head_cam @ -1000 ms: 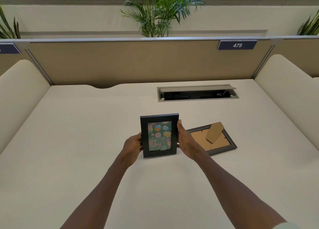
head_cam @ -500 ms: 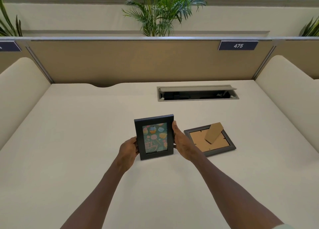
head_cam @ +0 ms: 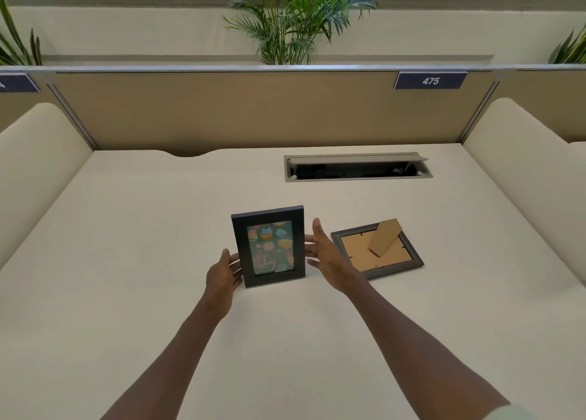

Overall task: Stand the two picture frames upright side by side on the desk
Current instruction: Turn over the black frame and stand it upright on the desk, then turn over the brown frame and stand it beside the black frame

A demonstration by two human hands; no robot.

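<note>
A black picture frame [head_cam: 269, 247] with a cupcake picture stands upright on the cream desk [head_cam: 126, 261], facing me. My left hand [head_cam: 223, 272] is at its lower left edge, fingers spread and touching or nearly touching the frame. To the frame's right my right hand [head_cam: 323, 256] is open, fingers apart, a small gap from its edge. A second dark frame [head_cam: 377, 251] lies face down further right, its brown cardboard back showing and its stand flap raised.
An open cable tray [head_cam: 356, 167] is set into the desk behind the frames. A tan partition [head_cam: 253, 109] with a "475" label [head_cam: 430, 80] closes the back. Cream side panels rise at left and right. Plants stand behind the partition.
The cupcake frame went down to the left onto the desk and now stands by itself. Both hands have loosened from its sides; the right hand has drawn away.
</note>
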